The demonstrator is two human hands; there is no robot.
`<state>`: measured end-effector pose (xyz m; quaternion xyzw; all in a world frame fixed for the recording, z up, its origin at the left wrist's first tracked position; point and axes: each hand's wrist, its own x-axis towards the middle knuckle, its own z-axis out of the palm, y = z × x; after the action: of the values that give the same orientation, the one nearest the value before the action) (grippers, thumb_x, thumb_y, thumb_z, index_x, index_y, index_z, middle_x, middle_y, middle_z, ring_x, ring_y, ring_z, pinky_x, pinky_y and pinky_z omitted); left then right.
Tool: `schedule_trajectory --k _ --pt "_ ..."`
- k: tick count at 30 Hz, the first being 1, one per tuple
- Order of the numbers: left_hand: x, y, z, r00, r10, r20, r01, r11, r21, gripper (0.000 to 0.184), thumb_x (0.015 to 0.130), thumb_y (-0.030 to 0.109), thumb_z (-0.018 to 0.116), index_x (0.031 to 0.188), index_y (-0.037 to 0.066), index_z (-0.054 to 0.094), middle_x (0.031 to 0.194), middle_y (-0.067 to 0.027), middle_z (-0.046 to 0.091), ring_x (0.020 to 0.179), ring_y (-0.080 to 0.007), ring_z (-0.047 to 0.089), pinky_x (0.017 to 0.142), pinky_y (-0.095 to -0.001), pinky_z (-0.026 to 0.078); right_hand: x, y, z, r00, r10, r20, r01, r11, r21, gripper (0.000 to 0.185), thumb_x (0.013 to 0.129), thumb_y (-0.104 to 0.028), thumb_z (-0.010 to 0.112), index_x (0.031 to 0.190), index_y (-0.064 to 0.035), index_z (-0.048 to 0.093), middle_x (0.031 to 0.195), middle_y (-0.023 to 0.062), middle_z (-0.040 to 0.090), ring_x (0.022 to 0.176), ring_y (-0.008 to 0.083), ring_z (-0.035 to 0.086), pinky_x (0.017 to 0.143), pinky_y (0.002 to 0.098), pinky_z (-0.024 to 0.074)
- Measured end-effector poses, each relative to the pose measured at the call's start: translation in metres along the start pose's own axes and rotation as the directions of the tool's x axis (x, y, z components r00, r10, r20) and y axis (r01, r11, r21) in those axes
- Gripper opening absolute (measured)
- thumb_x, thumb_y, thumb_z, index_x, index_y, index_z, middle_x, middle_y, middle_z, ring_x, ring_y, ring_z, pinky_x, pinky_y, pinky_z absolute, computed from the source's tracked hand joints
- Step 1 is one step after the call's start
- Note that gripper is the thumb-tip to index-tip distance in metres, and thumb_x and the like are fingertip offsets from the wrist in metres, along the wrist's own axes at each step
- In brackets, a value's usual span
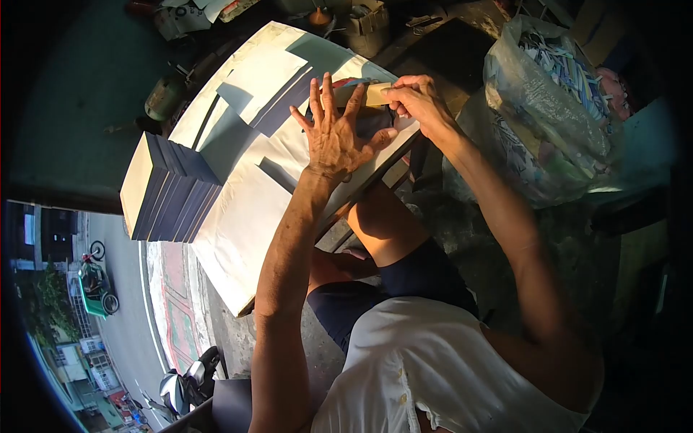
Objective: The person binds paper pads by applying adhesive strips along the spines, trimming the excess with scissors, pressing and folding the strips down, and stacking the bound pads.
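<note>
My left hand (336, 141) is spread flat, fingers apart, over a dark flat item on the table's right part; the hand hides most of that item. Beside it, my right hand (422, 105) is closed in a pinch on a small flat tan piece (377, 94), which lies close to the left fingertips. Something red and blue shows just behind the left fingers, too covered to name. To the left are dark blue book-like blocks (285, 105) with pale tops. A tall stack of similar dark blue blocks (173, 191) stands at the table's left edge.
White paper covers the slanted table (238, 238). A clear plastic bag (552, 108) full of paper strips stands at the right. Behind the table is a cardboard box (367, 29). On the left lies a street with a green vehicle (94, 287) and a parked motorcycle (186, 386).
</note>
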<state>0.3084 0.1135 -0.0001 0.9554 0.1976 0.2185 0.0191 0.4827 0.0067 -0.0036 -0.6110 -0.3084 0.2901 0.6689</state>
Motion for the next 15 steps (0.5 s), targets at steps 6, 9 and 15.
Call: schedule_trajectory --k 6,9,15 --pt "-0.001 -0.007 -0.001 0.997 -0.073 0.028 0.073 0.997 0.006 0.103 0.073 0.087 0.067 0.155 0.028 0.050 0.170 -0.0266 0.013 0.159 -0.0463 0.004 0.112 -0.0836 0.004 -0.018 -0.002 -0.019 0.991 0.002 -0.133 0.000 1.000 0.013 0.017 0.086 -0.014 0.077 0.085 0.0021 0.069 0.071 0.0051 0.066 0.060 0.0087 0.057 0.055 0.0227 0.0449" --pt "-0.003 -0.013 0.005 0.999 -0.033 -0.014 0.033 0.999 0.001 0.103 0.073 0.088 0.067 0.155 0.029 0.050 0.169 -0.0287 0.012 0.158 -0.0470 0.003 0.111 -0.0844 0.002 -0.033 -0.006 -0.045 0.984 -0.015 -0.177 0.002 0.997 -0.076 0.016 0.089 -0.014 0.077 0.091 0.0017 0.073 0.073 0.0040 0.067 0.061 0.0072 0.057 0.056 0.0213 0.0449" --pt "-0.003 -0.016 0.003 0.989 0.062 -0.134 -0.057 0.998 0.037 0.098 0.076 0.086 0.065 0.150 0.023 0.055 0.164 -0.0271 0.024 0.155 -0.0445 0.015 0.111 -0.0817 0.012 -0.065 -0.035 -0.100 0.939 -0.253 -0.234 0.142 0.903 -0.407 0.015 0.093 -0.017 0.076 0.090 -0.0027 0.073 0.072 0.0004 0.065 0.063 0.0057 0.056 0.059 0.0218 0.0441"
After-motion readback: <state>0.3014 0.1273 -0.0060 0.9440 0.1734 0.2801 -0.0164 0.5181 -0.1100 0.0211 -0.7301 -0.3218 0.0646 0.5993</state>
